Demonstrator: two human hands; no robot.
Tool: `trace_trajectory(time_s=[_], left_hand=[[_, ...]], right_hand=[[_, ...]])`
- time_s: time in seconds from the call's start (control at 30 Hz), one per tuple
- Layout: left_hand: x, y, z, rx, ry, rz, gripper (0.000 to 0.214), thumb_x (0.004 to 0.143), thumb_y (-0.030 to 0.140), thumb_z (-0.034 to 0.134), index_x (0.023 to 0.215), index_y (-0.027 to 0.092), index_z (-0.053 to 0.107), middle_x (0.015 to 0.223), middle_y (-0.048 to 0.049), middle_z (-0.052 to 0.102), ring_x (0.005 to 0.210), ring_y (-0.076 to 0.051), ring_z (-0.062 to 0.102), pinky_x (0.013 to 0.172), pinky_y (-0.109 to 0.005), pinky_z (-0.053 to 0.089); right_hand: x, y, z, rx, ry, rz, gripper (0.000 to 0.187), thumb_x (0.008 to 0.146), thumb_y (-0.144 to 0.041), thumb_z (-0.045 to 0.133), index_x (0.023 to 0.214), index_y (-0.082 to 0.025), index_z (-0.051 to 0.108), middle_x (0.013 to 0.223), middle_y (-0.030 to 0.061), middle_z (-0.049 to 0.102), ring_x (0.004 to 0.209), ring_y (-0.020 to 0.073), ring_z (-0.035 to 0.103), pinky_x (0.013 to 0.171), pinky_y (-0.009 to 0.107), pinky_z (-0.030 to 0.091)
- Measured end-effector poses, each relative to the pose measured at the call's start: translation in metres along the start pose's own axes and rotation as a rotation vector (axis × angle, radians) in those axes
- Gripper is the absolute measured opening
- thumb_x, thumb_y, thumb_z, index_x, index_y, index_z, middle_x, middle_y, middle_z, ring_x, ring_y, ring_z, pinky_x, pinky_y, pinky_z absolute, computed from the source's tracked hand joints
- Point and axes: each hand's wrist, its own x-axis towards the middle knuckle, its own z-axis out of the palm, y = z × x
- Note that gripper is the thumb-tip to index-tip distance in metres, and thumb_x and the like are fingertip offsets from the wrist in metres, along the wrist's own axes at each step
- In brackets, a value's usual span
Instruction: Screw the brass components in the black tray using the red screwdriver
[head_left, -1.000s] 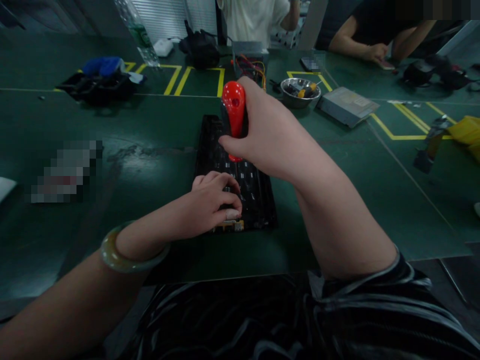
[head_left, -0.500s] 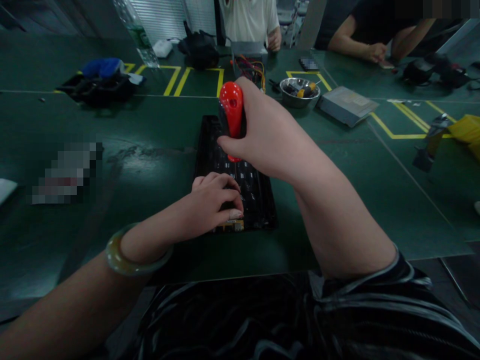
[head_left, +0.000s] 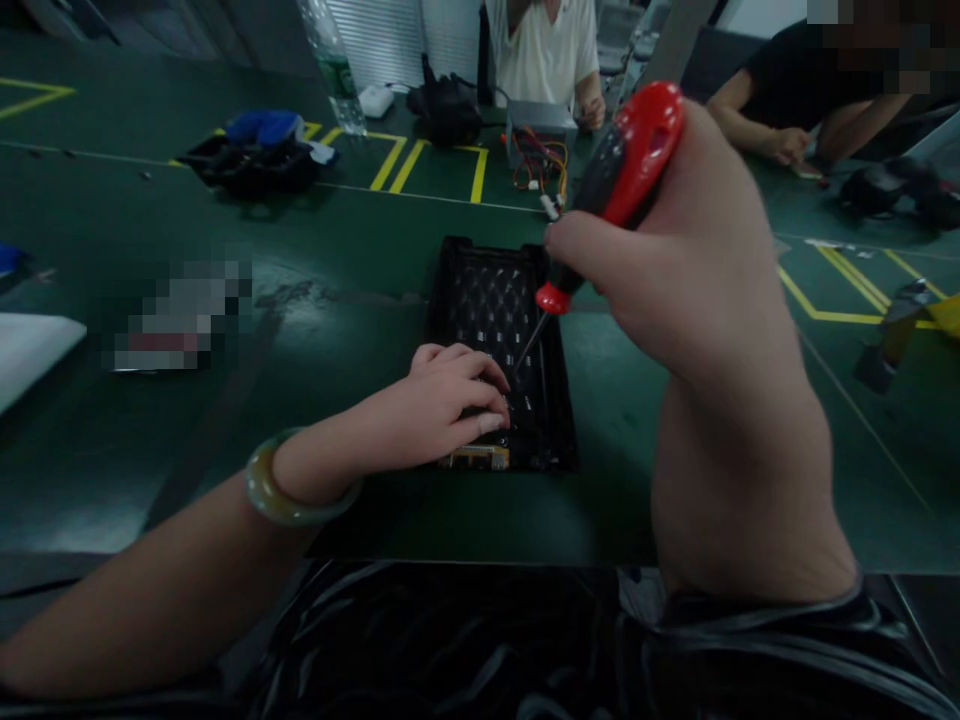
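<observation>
My right hand is closed around the red and black handle of a screwdriver. The screwdriver slants down to the left, its thin shaft over a black rectangular casing. Whether the tip touches the casing or a screw there, I cannot tell. A patterned surface with small pale marks shows inside the casing, and a small yellowish circuit part sits at its near end. My left hand rests on the casing's left side, fingers bent but apart. What lies under its fingertips is hidden.
A metal box with coloured cables, a plastic bottle and a black tray with a blue item stand farther back on the green table. Two people sit across. A blurred-out flat object lies left.
My right hand has lifted and swung right with the screwdriver, so its shaft now shows. My left hand stays on the casing. The whole view has shifted somewhat.
</observation>
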Motion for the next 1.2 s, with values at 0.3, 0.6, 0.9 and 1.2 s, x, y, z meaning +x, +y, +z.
trace_trajectory(time_s=[0.3, 0.6, 0.9, 1.2], left_hand=[[-0.001, 0.002, -0.01, -0.032, -0.062, 0.043, 0.02, 0.097, 0.034, 0.061, 0.094, 0.029, 0.08, 0.118, -0.001, 0.069, 0.116, -0.024, 0.054, 0.105, -0.043, 0.023], [-0.002, 0.003, -0.012, -0.023, -0.059, 0.043, 0.021, 0.097, 0.035, 0.062, 0.092, 0.027, 0.081, 0.113, -0.0008, 0.073, 0.114, -0.025, 0.056, 0.101, -0.042, 0.025], [-0.003, 0.001, -0.009, -0.053, -0.039, 0.035, 0.019, 0.097, 0.036, 0.062, 0.094, 0.027, 0.08, 0.11, 0.0008, 0.075, 0.111, -0.023, 0.059, 0.101, -0.041, 0.026], [-0.003, -0.001, -0.007, -0.04, -0.018, 0.043, 0.018, 0.095, 0.036, 0.064, 0.093, 0.028, 0.08, 0.109, 0.001, 0.074, 0.112, -0.024, 0.058, 0.101, -0.041, 0.025]], right_hand=[[-0.009, -0.019, -0.004, 0.052, -0.226, -0.036, 0.021, 0.074, -0.022, 0.069, 0.087, -0.024, 0.052, 0.085, 0.0002, 0.058, 0.077, 0.0187, 0.051, 0.07, 0.036, 0.037], [-0.013, -0.025, 0.0, -0.001, -0.302, -0.097, 0.018, 0.076, -0.021, 0.067, 0.09, -0.024, 0.055, 0.083, -0.0009, 0.06, 0.072, 0.0168, 0.052, 0.064, 0.034, 0.038], [-0.013, -0.02, 0.004, 0.023, -0.396, -0.087, 0.024, 0.077, -0.026, 0.07, 0.093, -0.025, 0.053, 0.083, -0.002, 0.061, 0.071, 0.0162, 0.052, 0.062, 0.032, 0.041], [-0.009, -0.014, -0.008, 0.053, -0.498, -0.096, 0.034, 0.074, -0.031, 0.076, 0.098, -0.024, 0.054, 0.095, 0.0017, 0.067, 0.081, 0.0203, 0.06, 0.068, 0.035, 0.048]])
